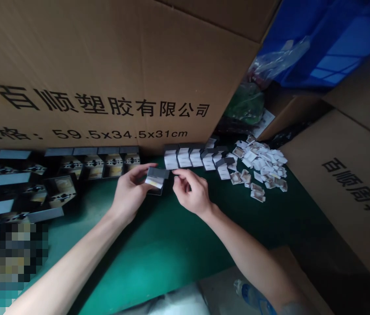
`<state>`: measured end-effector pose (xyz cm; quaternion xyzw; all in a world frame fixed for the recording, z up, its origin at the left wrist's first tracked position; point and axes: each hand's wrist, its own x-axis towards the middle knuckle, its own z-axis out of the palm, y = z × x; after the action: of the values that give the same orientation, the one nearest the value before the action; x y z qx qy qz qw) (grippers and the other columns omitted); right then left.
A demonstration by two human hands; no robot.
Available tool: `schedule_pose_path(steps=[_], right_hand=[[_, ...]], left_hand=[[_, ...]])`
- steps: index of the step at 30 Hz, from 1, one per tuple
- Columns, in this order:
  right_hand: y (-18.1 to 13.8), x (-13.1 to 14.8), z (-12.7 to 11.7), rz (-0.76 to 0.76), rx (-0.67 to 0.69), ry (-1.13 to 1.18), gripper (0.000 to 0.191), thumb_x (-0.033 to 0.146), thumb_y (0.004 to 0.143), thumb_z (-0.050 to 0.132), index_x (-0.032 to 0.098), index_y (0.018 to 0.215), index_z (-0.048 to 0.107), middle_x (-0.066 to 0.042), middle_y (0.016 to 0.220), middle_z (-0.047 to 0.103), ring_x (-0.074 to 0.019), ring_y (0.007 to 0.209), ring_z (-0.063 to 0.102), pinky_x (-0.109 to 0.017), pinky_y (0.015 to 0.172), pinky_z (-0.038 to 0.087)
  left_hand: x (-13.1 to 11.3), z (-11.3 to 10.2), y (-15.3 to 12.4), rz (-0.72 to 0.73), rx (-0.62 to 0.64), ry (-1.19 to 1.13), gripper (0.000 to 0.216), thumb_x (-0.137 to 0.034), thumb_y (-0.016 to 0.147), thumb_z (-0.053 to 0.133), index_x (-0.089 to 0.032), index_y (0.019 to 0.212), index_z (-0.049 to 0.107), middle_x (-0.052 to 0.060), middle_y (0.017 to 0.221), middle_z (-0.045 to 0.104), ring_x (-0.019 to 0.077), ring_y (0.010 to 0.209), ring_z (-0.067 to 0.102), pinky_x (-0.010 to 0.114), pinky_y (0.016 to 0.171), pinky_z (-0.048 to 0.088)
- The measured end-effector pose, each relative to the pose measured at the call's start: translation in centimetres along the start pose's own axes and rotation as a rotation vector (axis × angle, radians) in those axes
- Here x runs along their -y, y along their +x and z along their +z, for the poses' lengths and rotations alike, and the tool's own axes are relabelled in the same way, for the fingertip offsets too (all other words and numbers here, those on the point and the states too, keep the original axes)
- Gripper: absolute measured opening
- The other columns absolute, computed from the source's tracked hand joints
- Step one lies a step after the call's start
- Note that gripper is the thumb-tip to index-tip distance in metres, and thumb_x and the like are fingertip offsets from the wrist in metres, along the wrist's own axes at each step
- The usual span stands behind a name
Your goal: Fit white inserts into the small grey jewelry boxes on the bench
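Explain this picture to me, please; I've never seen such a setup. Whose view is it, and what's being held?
There is no machine: these are a person's own bare hands, filmed by a camera worn on the head. The left hand holds a small dark case with something white showing. The right hand is close beside it. On the green table lie open dark cases at left, cases with white faces beyond the hands, and a heap of white pieces at right.
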<state>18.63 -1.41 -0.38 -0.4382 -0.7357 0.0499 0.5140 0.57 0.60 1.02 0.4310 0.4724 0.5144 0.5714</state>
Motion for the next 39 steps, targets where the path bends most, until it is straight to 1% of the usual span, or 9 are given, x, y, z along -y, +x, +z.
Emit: schedule_pose_path(steps=[2, 4, 7, 9, 20, 27, 32, 34, 39], right_hand=[[-0.11, -0.10, 0.17, 0.077, 0.071, 0.048, 0.021, 0.024, 0.094, 0.056, 0.021, 0.112, 0.065, 0.001, 0.075, 0.068, -0.0073, 0.051, 0.056, -0.020, 0.049, 0.046], [-0.20, -0.20, 0.29, 0.130, 0.159, 0.096, 0.031, 0.027, 0.092, 0.059, 0.021, 0.123, 0.062, 0.003, 0.078, 0.067, -0.0062, 0.051, 0.056, -0.018, 0.051, 0.047], [-0.33, -0.33, 0.40, 0.155, 0.271, 0.127, 0.049, 0.029, 0.090, 0.061, 0.022, 0.137, 0.055, 0.003, 0.084, 0.066, -0.0054, 0.054, 0.056, -0.017, 0.053, 0.048], [-0.38, -0.37, 0.42, 0.155, 0.316, 0.137, 0.054, 0.029, 0.089, 0.061, 0.023, 0.142, 0.051, 0.004, 0.085, 0.065, -0.0055, 0.055, 0.056, -0.017, 0.054, 0.049], [-0.46, -0.34, 0.43, 0.184, 0.349, 0.167, 0.057, 0.029, 0.089, 0.061, 0.025, 0.145, 0.048, 0.002, 0.090, 0.069, -0.0063, 0.054, 0.058, -0.019, 0.054, 0.051], [-0.40, -0.24, 0.30, 0.228, 0.367, 0.178, 0.075, 0.028, 0.086, 0.067, 0.029, 0.154, 0.035, 0.000, 0.096, 0.070, -0.0060, 0.051, 0.053, -0.018, 0.050, 0.049], [-0.47, -0.22, 0.28, 0.248, 0.420, 0.235, 0.088, 0.029, 0.082, 0.073, 0.032, 0.158, 0.028, 0.000, 0.098, 0.066, -0.0050, 0.051, 0.051, -0.018, 0.048, 0.048], [-0.59, -0.22, 0.43, 0.245, 0.403, 0.223, 0.086, 0.029, 0.083, 0.073, 0.032, 0.158, 0.030, 0.001, 0.097, 0.065, -0.0056, 0.053, 0.051, -0.018, 0.050, 0.049], [-0.65, -0.29, 0.82, 0.202, 0.262, 0.156, 0.055, 0.029, 0.094, 0.061, 0.028, 0.148, 0.048, 0.001, 0.085, 0.065, -0.0084, 0.056, 0.054, -0.020, 0.053, 0.051]], left_hand=[[-0.09, 0.02, -0.04, -0.005, -0.022, -0.011, 0.052, -0.011, 0.055, 0.077, -0.018, 0.106, 0.077, 0.005, 0.096, 0.078, 0.0239, 0.087, 0.070, 0.029, 0.069, 0.057], [-0.20, 0.02, -0.09, -0.006, -0.035, -0.019, 0.051, -0.012, 0.054, 0.079, -0.018, 0.104, 0.077, 0.004, 0.091, 0.077, 0.0232, 0.083, 0.070, 0.030, 0.069, 0.057], [-0.29, -0.04, -0.17, 0.006, -0.021, -0.024, 0.050, -0.011, 0.054, 0.080, -0.018, 0.104, 0.077, 0.003, 0.087, 0.076, 0.0226, 0.081, 0.070, 0.030, 0.071, 0.057], [-0.28, -0.11, -0.20, 0.015, -0.012, -0.018, 0.050, -0.012, 0.055, 0.080, -0.018, 0.105, 0.077, 0.004, 0.087, 0.076, 0.0235, 0.082, 0.071, 0.032, 0.073, 0.057], [-0.12, -0.20, -0.27, 0.006, 0.059, -0.024, 0.054, -0.014, 0.058, 0.085, -0.018, 0.111, 0.075, 0.006, 0.103, 0.078, 0.0203, 0.082, 0.072, 0.028, 0.071, 0.058], [0.27, -0.15, -0.25, 0.037, 0.124, 0.068, 0.055, -0.028, 0.066, 0.088, -0.020, 0.118, 0.071, 0.011, 0.118, 0.076, 0.0269, 0.100, 0.073, 0.034, 0.083, 0.060], [-0.03, -0.16, -0.14, 0.002, 0.108, 0.077, 0.051, -0.025, 0.068, 0.083, -0.020, 0.117, 0.073, 0.009, 0.111, 0.078, 0.0288, 0.099, 0.073, 0.036, 0.081, 0.060], [-0.17, -0.14, -0.13, -0.014, 0.135, 0.074, 0.049, -0.022, 0.068, 0.081, -0.019, 0.116, 0.075, 0.008, 0.105, 0.079, 0.0285, 0.098, 0.073, 0.036, 0.083, 0.060], [-0.28, -0.11, -0.21, -0.056, 0.202, 0.123, 0.050, -0.024, 0.072, 0.078, -0.020, 0.122, 0.076, 0.005, 0.100, 0.079, 0.0263, 0.093, 0.072, 0.036, 0.083, 0.058]])
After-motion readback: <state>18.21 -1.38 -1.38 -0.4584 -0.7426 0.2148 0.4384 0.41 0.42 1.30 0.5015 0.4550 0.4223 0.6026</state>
